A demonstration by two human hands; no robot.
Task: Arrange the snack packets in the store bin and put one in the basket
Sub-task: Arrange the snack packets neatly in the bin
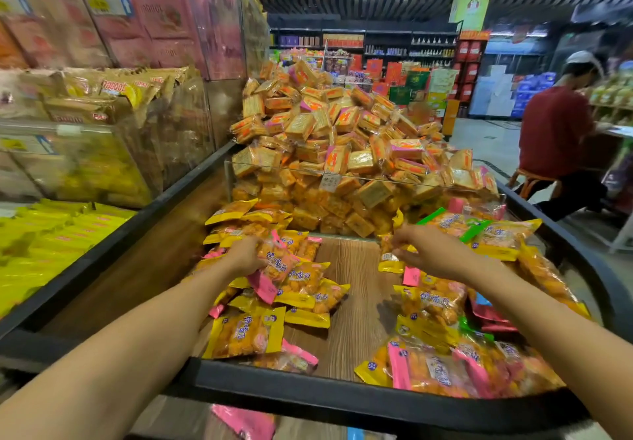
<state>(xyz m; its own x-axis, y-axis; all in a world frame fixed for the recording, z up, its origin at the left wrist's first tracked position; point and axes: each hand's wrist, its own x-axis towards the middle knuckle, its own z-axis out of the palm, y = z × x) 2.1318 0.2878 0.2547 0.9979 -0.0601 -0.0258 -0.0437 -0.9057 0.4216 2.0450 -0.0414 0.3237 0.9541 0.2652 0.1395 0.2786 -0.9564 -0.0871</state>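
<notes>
Both bare forearms reach forward from the lower corners of the frame toward its centre. The left hand lies palm down, fingers curled in a grip. The right hand, right of centre, has fingers bent leftward, pinching.

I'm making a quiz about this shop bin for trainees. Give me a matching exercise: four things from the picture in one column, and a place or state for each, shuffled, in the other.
Things:
1. left hand
2. right hand
3. heap of square cracker packs
4. bare wooden strip

Places or states:
A. piled behind the clear divider at the back of the bin
B. grips a pink-edged snack packet on the left pile
C. runs down the middle between the two packet piles
D. fingers on a small yellow packet by the right pile

Pairs: 1-B, 2-D, 3-A, 4-C
</notes>
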